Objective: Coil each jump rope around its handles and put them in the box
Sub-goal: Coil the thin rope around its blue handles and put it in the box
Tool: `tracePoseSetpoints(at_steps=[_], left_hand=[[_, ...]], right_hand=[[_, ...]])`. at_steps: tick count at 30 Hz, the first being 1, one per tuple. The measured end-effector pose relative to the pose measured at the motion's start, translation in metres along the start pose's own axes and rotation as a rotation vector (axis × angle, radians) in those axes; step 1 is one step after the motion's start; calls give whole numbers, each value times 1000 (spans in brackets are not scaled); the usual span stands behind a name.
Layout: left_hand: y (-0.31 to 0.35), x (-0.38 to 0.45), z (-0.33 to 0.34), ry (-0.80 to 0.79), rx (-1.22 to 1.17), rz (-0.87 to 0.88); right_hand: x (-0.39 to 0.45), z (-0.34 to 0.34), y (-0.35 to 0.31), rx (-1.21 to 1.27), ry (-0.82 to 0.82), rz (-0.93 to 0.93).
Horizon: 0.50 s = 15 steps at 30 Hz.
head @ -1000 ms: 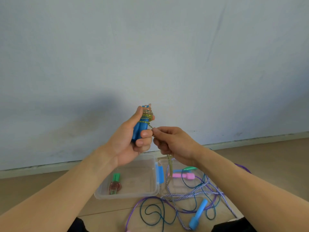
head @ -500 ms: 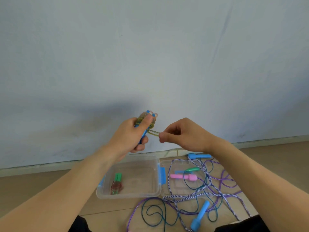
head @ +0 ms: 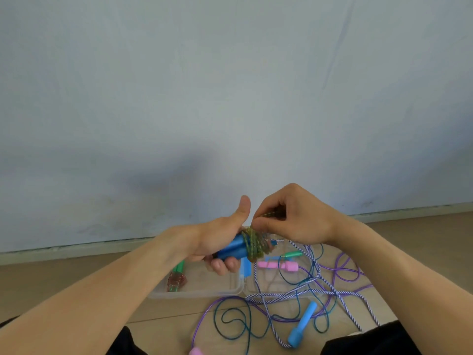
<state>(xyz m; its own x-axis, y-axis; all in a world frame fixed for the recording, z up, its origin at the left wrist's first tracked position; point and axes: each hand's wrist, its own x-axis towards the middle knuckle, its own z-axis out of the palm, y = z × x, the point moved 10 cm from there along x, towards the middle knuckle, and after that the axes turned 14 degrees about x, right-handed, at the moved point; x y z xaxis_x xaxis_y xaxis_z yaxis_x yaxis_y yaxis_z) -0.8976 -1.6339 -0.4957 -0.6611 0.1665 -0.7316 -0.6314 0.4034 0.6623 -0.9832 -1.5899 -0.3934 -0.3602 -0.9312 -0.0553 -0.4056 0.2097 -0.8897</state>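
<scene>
1. A pair of blue handles (head: 234, 249) is gripped in the left hand (head: 217, 239); the fingers are curled beneath them and the thumb is raised upright, clear of the handles.
2. A yellow-green rope (head: 254, 243) is seen wound in several turns around the end of the handles that juts out to the right of the left palm.
3. The free end of that rope is pinched between the thumb and fingertips (head: 258, 222) of the right hand (head: 294, 219), just above the coil and close beside the left thumb.
4. Both hands are held above a clear plastic box (head: 194, 293), which rests on the wooden floor (head: 76, 280) near the wall (head: 230, 98).
5. One coiled rope with green handles (head: 176, 276) is seen lying inside the box, toward its left side.
6. To the right of the box, its clear lid (head: 275, 279) is partly covered by loose ropes, and a pair of pink handles (head: 277, 265) lies on it.
7. A white-and-blue striped rope (head: 307, 290), a purple rope (head: 350, 272) and a dark teal rope (head: 230, 321) are tangled together on the floor.
8. A light blue handle (head: 302, 325) lies in the tangle, nearer the person, and another pink handle (head: 195, 351) is cut off at the bottom edge.
</scene>
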Motion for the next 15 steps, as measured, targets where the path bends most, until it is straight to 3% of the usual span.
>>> tracePoseSetpoints(at_steps=[3, 7, 15], left_hand=[[10, -6, 19, -167, -39, 57], [27, -16, 29, -234, -27, 144], [37, -22, 16, -74, -3, 292]], right_hand=[[-1, 2, 7, 130, -36, 50], [1, 8, 16, 234, -70, 99], [6, 14, 31, 448, -145, 242]])
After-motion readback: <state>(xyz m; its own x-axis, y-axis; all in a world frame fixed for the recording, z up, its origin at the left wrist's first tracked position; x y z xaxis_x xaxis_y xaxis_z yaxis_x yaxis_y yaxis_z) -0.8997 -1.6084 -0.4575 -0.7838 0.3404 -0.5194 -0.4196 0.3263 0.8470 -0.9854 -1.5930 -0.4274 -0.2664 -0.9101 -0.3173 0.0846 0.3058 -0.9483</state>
